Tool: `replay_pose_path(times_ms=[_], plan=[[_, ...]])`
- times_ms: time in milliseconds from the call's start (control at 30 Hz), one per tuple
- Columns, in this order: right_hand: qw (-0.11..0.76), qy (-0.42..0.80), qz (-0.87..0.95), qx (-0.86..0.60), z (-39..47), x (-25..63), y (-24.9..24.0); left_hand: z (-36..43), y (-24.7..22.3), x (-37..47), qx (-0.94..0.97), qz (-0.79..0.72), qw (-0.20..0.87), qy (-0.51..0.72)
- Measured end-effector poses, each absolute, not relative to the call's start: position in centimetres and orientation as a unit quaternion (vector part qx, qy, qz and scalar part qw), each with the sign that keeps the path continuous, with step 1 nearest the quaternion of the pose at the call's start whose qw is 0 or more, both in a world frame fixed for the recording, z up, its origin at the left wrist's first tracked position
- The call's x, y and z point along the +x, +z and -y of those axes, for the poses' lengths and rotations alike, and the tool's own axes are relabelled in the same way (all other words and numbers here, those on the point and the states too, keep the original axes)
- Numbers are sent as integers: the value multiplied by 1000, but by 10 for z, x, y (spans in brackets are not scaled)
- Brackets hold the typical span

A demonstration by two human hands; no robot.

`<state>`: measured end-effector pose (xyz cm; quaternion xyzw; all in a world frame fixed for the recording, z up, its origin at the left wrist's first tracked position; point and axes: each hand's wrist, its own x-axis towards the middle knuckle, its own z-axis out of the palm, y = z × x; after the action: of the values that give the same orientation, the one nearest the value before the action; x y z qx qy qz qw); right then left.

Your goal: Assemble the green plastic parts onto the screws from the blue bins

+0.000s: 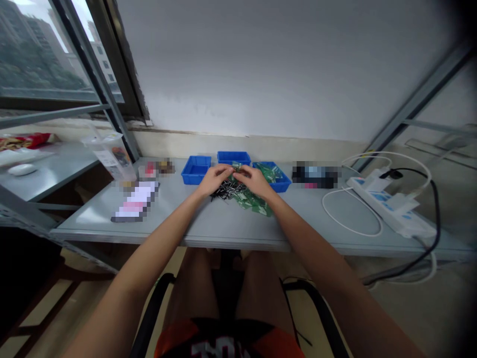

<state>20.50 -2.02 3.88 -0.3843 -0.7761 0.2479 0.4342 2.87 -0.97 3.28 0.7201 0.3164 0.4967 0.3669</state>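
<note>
My left hand (215, 180) and my right hand (254, 180) meet over the middle of the grey table, fingertips pinched on a small green circuit board (237, 166) between them. Beneath and between the hands lies a pile of black and silver small parts (226, 191). Several green boards (253, 201) are spread beside it, partly under my right hand. Behind my hands stands a blue tray (233, 158). Another blue tray (196, 169) is at the left, and a third blue tray (283, 185) at the right holds green boards.
A pixelated phone-like object (136, 201) and a plastic cup (115, 156) are on the left. Farther right lie a pixelated dark object (315, 175), a white power strip (391, 206) and looping cables. The table's front edge (238, 242) runs below my forearms.
</note>
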Motion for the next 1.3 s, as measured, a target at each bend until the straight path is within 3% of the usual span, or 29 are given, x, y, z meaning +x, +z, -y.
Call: replay_pose_path(times_ms=[333, 767, 1000, 1300], plan=[[471, 328, 738, -356, 15, 206, 38, 6, 31, 26, 712, -356, 396, 458], [439, 207, 768, -417, 9, 213, 35, 6, 31, 25, 731, -357, 324, 484], [466, 260, 750, -391, 2, 213, 32, 10, 35, 23, 758, -360, 286, 462], [485, 290, 746, -353, 10, 210, 38, 11, 35, 23, 750, -384, 376, 385]])
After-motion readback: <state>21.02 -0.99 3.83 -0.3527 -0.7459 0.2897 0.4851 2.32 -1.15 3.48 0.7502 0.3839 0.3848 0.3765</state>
